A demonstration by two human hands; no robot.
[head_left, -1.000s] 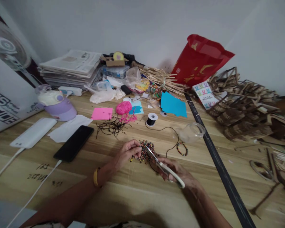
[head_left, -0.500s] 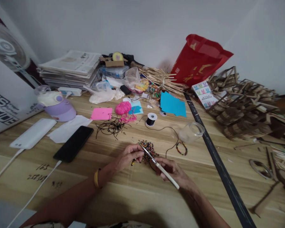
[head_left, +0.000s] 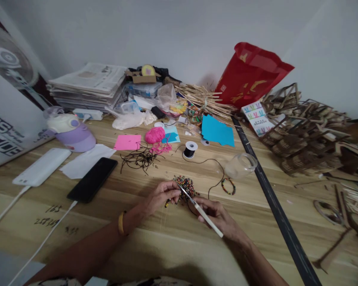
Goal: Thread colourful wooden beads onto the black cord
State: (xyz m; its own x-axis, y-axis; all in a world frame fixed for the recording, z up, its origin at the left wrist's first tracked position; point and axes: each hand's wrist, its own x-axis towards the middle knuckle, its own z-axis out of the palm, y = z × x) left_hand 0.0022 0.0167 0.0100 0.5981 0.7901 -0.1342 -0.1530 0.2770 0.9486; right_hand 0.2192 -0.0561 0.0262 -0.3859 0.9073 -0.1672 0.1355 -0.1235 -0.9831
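My right hand point(head_left: 214, 216) grips what look like scissors point(head_left: 209, 219), seen edge-on, by their white handle. Their metal tips point up and left, close to the fingertips of my left hand point(head_left: 167, 194). The left fingers are pinched together, and a short string of beads point(head_left: 167, 203) shows just below them; the pinched part is hidden. Behind the hands lies a heap of small multicoloured beads point(head_left: 185, 186). From a spool of black cord point(head_left: 190, 149), a thin cord point(head_left: 220, 169) curves round to near my right hand. A finished-looking beaded bracelet point(head_left: 228, 186) rests to the right.
A glass jar point(head_left: 241, 165) lies beside a black strip point(head_left: 265, 190). Black cord pieces point(head_left: 140, 158), pink yarn point(head_left: 155, 135) and blue paper point(head_left: 217, 130) are farther back. At left are a phone point(head_left: 92, 180) and a white power bank point(head_left: 41, 167); woven baskets point(head_left: 295, 139) crowd the right.
The scissors and my right hand have shifted very slightly, with the handle end a little farther left. My left hand stays in place.
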